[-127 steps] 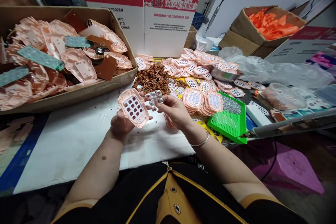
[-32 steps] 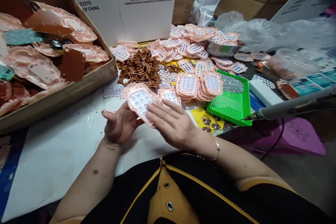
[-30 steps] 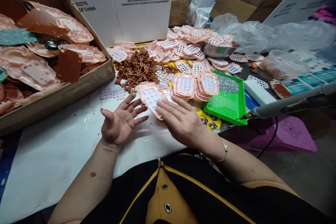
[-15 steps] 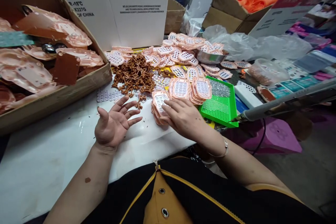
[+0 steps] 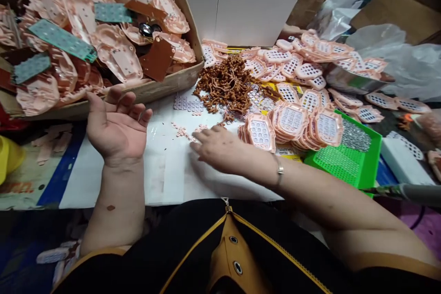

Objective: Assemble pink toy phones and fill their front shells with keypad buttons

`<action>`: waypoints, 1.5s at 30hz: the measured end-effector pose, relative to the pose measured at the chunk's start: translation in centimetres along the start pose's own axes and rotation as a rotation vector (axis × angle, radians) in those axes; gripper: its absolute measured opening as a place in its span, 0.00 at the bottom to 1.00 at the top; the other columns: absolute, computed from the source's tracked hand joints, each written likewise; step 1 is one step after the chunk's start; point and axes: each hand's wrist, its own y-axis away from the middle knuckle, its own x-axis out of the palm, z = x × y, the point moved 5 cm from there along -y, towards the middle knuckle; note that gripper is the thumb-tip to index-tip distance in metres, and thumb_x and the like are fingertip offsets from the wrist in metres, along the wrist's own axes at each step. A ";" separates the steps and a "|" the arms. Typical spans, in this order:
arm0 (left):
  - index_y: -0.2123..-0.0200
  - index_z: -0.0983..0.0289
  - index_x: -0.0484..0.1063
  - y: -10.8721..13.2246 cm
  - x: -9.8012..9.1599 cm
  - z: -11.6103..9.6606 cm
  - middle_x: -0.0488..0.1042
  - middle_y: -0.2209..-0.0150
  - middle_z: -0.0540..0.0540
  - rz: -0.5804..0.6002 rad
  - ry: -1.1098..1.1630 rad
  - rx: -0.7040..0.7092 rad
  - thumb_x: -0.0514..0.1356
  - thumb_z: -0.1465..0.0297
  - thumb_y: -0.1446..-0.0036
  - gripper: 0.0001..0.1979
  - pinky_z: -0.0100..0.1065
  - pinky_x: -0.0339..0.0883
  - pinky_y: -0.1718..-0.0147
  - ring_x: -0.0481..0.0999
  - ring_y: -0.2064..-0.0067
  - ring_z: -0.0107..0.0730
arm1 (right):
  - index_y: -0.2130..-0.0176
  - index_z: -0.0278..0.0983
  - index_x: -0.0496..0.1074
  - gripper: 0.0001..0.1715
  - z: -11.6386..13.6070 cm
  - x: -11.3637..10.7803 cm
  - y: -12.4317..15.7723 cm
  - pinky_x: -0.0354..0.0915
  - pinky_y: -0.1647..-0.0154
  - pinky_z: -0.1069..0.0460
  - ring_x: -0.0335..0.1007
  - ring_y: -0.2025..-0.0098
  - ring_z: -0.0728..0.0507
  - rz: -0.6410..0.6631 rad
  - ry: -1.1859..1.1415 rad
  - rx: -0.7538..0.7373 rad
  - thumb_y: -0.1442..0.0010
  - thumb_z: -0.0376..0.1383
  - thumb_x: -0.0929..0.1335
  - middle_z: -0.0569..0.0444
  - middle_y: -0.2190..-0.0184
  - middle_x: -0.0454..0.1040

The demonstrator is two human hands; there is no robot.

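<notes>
My left hand (image 5: 117,131) is raised palm up at the front edge of a cardboard box (image 5: 165,83), fingers loosely curled and apart, holding nothing. Over the white table (image 5: 172,174), my right hand (image 5: 220,149) is palm down with its fingers stretched out. Its fingertips are beside small pink pieces (image 5: 181,131) scattered on the surface; whatever lies under the palm is hidden. To its right stand stacks of pink plastic panels (image 5: 261,132) with keypad-like squares. Behind the hand are a heap of brown branching plastic parts (image 5: 227,82) and a pale purple keypad sheet (image 5: 183,102).
Inside the box lie pink shells (image 5: 117,53), green circuit boards (image 5: 62,39) and brown plates. At right, a green tray (image 5: 370,161) holds small metal parts (image 5: 354,134). More pink panels (image 5: 306,71) pile up behind, partly in a metal bowl (image 5: 354,80).
My right hand has left the pink panel stack and moved left to the small pink pieces. My left hand is now nearer the box. The view has turned left.
</notes>
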 end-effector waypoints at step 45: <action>0.43 0.67 0.73 0.3 4.2 12.3 0.69 0.37 0.70 0.526 -1.774 0.622 0.56 0.55 0.35 0.26 0.66 0.40 0.33 0.64 0.34 0.60 | 0.53 0.30 0.77 0.16 -23.3 -6.5 1.2 0.65 0.57 0.52 0.72 0.61 0.48 -0.137 -0.586 0.593 0.33 0.38 0.66 0.46 0.58 0.80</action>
